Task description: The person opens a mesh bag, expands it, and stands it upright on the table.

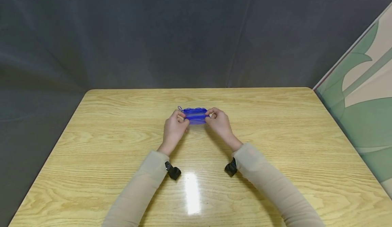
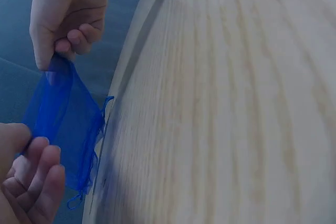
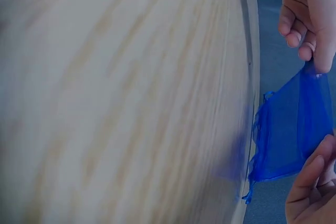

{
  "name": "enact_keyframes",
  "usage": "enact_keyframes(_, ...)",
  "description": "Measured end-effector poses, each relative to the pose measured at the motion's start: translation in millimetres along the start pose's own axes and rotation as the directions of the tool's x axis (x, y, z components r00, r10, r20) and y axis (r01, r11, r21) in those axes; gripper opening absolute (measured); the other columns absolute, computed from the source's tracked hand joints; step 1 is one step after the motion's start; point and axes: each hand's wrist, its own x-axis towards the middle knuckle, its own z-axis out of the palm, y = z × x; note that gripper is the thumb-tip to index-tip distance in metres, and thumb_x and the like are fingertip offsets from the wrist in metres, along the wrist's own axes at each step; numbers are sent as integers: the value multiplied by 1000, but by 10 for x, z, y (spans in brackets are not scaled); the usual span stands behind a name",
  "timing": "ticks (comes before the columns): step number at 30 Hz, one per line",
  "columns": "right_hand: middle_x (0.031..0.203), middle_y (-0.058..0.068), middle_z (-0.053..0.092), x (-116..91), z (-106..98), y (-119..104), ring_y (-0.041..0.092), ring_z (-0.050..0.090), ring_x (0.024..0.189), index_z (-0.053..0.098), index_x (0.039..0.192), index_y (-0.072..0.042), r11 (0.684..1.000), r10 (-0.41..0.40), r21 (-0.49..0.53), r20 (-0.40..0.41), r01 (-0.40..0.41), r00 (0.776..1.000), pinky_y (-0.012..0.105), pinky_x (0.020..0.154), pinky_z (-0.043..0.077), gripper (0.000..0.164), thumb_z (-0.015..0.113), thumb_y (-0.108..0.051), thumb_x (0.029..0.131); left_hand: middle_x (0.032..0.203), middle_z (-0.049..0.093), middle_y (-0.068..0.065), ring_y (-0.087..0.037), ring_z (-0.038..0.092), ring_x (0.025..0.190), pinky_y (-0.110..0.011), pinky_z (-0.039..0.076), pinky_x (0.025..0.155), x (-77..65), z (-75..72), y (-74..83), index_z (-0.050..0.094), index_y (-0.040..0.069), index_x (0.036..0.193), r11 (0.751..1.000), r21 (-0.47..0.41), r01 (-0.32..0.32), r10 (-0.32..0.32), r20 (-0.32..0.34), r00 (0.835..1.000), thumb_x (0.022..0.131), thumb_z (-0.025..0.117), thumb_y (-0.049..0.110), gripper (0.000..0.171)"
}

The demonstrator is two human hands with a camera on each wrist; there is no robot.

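Observation:
A small sheer blue drawstring pouch (image 1: 196, 116) is stretched between both hands over the table's far middle. My left hand (image 1: 174, 128) pinches its left side between thumb and fingers, and my right hand (image 1: 221, 125) pinches the right side the same way. In the left wrist view the pouch (image 2: 73, 124) hangs taut between the two grips, its gathered, frilled edge toward the table. A thin cord loop pokes out by that edge at the left. Seen from the right wrist, the see-through fabric of the pouch (image 3: 286, 124) shows a darker folded band along it.
The wood-grain table (image 1: 107, 135) spreads widely around the hands. A dark curtain (image 1: 183, 33) hangs behind its far edge, and a green and beige patterned panel (image 1: 367, 91) stands at the right. Small black wrist cameras (image 1: 174, 172) sit at both sleeve cuffs.

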Motion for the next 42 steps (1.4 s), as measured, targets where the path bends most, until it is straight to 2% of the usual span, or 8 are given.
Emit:
enact_keyframes(4,56,-4,45,-6,-15,1,8,37,46,64,103,-3,1000,13,-8,-2,-13,1000,20,45,31,20,56,-10,86,74,69,-9,-15,62,54,-21,42,49,9,3,-4,64,8,106,1000,11,-18,18,-5,1000,87,57,12,21)
enact_keyframes(7,65,2,56,-4,-35,3,12,49,48,62,105,-1,1000,6,31,-3,-6,1000,19,45,38,22,53,-8,87,83,70,-15,-20,65,59,-21,49,52,27,5,-9,65,5,108,996,-83,-14,15,15,1000,90,58,12,21)
enact_keyframes(11,81,11,63,3,-53,-5,28,62,58,62,106,2,997,-12,77,-24,14,1000,17,46,43,24,52,-2,85,96,68,-18,-30,69,69,-27,57,59,33,-4,19,66,2,110,979,-202,32,-21,57,998,90,61,12,23)
enact_keyframes(15,81,14,65,6,-44,-24,39,65,68,64,105,3,998,-22,61,-56,26,998,15,45,41,24,52,1,85,97,66,-16,-29,69,71,-30,59,63,21,-8,58,66,1,110,973,-221,67,-53,69,996,89,59,9,24)
enact_keyframes(23,63,4,58,3,-13,-30,40,65,67,65,99,2,998,-41,40,-74,44,996,17,48,41,18,54,2,84,77,67,-13,-29,69,64,-20,49,51,8,3,63,59,3,90,986,-164,30,-31,-4,1000,87,59,8,6)
enact_keyframes(27,57,-2,48,-1,-13,-46,26,60,52,64,101,1,998,-55,18,-80,56,995,19,46,39,19,54,1,84,72,66,-9,-26,69,61,-21,49,52,11,6,67,56,6,87,994,-110,21,-26,-44,999,85,59,10,5)
enact_keyframes(32,55,-5,42,-9,0,-68,7,46,44,62,104,0,999,-48,11,-99,49,994,19,44,37,20,53,0,86,78,69,-6,-16,63,58,-22,42,50,15,10,64,60,9,100,1000,13,3,-2,-68,998,85,58,14,15)
enact_keyframes(42,75,8,60,-16,-22,-45,12,57,52,60,109,0,998,-48,26,-56,50,997,18,44,39,23,54,-4,87,98,72,-12,-18,64,71,-19,41,51,15,3,90,69,10,108,998,24,-59,60,-54,997,86,59,14,25)
